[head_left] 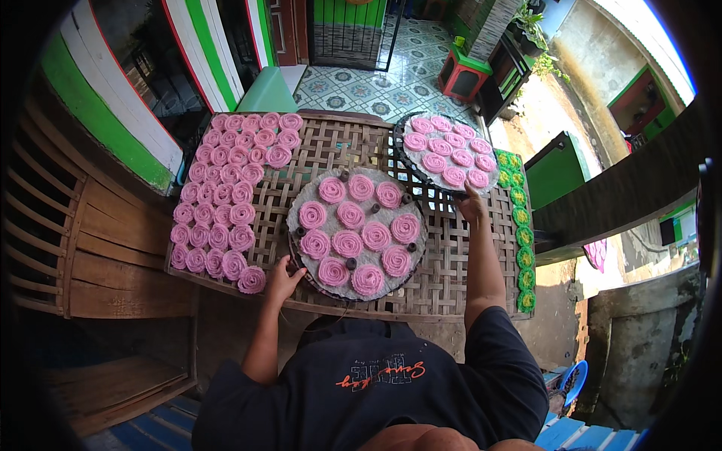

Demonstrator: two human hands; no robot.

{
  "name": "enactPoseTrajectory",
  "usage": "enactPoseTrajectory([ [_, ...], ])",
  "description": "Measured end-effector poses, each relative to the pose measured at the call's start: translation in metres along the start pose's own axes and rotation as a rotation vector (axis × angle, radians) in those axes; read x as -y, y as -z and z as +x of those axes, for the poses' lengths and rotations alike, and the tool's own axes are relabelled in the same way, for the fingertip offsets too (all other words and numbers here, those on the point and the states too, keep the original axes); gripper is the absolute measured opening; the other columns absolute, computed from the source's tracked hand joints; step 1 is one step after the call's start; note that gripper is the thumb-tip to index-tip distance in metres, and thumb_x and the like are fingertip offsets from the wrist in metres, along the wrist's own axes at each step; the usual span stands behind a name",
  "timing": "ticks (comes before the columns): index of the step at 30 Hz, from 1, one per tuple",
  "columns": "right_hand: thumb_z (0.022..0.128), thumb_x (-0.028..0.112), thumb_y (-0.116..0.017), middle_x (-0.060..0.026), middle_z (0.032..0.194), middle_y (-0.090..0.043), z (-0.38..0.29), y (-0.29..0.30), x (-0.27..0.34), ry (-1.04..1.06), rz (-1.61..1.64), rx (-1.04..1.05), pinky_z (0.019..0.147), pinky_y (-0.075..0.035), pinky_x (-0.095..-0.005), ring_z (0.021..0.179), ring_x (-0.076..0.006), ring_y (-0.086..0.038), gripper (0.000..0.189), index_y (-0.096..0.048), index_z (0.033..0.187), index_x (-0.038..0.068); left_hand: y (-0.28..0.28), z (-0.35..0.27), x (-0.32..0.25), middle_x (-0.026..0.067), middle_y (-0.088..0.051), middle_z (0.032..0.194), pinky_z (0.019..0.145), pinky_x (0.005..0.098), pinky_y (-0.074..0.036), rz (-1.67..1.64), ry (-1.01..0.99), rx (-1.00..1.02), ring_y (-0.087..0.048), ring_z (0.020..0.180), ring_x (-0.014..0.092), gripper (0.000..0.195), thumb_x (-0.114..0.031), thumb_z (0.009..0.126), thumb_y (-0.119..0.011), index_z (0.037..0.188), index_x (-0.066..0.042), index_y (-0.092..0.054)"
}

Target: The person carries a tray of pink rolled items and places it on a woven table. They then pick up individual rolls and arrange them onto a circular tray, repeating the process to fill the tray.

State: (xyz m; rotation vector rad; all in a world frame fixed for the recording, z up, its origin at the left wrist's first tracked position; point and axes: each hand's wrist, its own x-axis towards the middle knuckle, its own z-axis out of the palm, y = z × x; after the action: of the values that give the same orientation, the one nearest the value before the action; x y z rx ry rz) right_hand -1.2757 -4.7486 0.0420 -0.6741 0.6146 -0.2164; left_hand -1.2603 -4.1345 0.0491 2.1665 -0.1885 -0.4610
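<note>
A round cloth-lined tray (361,147) with a dark rim lies on a woven bamboo rack (445,248), in front of me. It bears pink ruffled rosettes (347,243) and several small dark cylinders (351,263). My left hand (286,279) grips its lower left rim, thumb on top. Farther off, to the right, a second round tray (418,163) bears more pink rosettes (434,163). My right hand (472,204) holds the near edge of that tray; its fingers are partly hidden beneath. Whether this tray touches the rack is unclear.
Rows of pink rosettes (208,191) cover the rack's left part. Green rosettes with yellow centres (524,237) line its right edge. A wooden bench (124,253) stands at the left, a wall with green and white stripes behind it. A blue basin (574,383) is at the lower right.
</note>
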Motion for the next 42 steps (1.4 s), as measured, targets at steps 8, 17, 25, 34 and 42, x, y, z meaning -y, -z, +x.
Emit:
enactPoseTrajectory([
  [8,0.08,0.001,-0.068,-0.0214,0.141,-0.047,-0.069,-0.1,-0.072,0.883,-1.596,-0.322,0.106,-0.042,-0.0409,0.126,-0.0388,-0.05,0.049,-0.058,0.129,0.005,0.028,0.022,-0.068,0.019,-0.051,0.132,0.097,0.0434,-0.048,0.212,-0.313,-0.202,-0.053,0.119,0.036,0.059,-0.011,0.085,-0.071,0.139,-0.005,-0.047],
  [17,0.085,0.007,-0.064,-0.012,0.094,-0.066,-0.058,-0.103,-0.079,0.344,-1.085,-0.182,0.071,-0.057,-0.0364,0.076,-0.0269,-0.069,0.034,-0.062,0.119,-0.001,0.015,0.055,-0.049,0.0137,-0.066,0.109,0.077,0.0365,-0.053,-0.024,-0.256,-0.192,-0.068,0.093,0.026,0.017,-0.001,0.084,-0.068,0.101,-0.001,-0.066],
  [25,0.076,0.019,-0.079,-0.0207,0.106,-0.061,-0.081,-0.19,-0.139,0.601,-1.655,0.308,0.09,-0.049,-0.0409,0.102,-0.0354,-0.059,0.036,-0.067,0.105,0.0,0.038,0.053,-0.052,0.0142,-0.063,0.111,0.088,0.0325,-0.056,-1.205,-0.026,-0.022,-0.067,0.1,0.024,0.019,0.001,0.098,-0.049,0.117,0.0,-0.053],
  [34,0.088,0.004,-0.064,-0.0093,0.092,-0.062,-0.051,-0.226,-0.138,-0.169,-0.312,0.164,0.071,-0.06,-0.0338,0.078,-0.0223,-0.067,0.007,-0.059,0.088,0.0,0.037,-0.022,-0.032,0.0034,-0.064,0.098,0.075,0.0353,-0.055,-1.326,0.203,0.047,-0.063,0.084,0.015,0.023,-0.028,0.1,-0.055,0.109,-0.008,-0.06],
  [42,0.07,0.011,-0.075,-0.0216,0.099,-0.067,0.032,-0.265,-0.196,0.835,-1.767,0.272,0.09,-0.052,-0.0421,0.103,-0.0363,-0.062,0.028,-0.076,0.097,0.008,-0.004,-0.085,-0.026,0.0111,-0.07,0.09,0.077,0.0388,-0.052,0.043,-0.074,0.018,-0.067,0.088,0.03,0.02,-0.018,0.081,-0.074,0.096,-0.004,-0.07],
])
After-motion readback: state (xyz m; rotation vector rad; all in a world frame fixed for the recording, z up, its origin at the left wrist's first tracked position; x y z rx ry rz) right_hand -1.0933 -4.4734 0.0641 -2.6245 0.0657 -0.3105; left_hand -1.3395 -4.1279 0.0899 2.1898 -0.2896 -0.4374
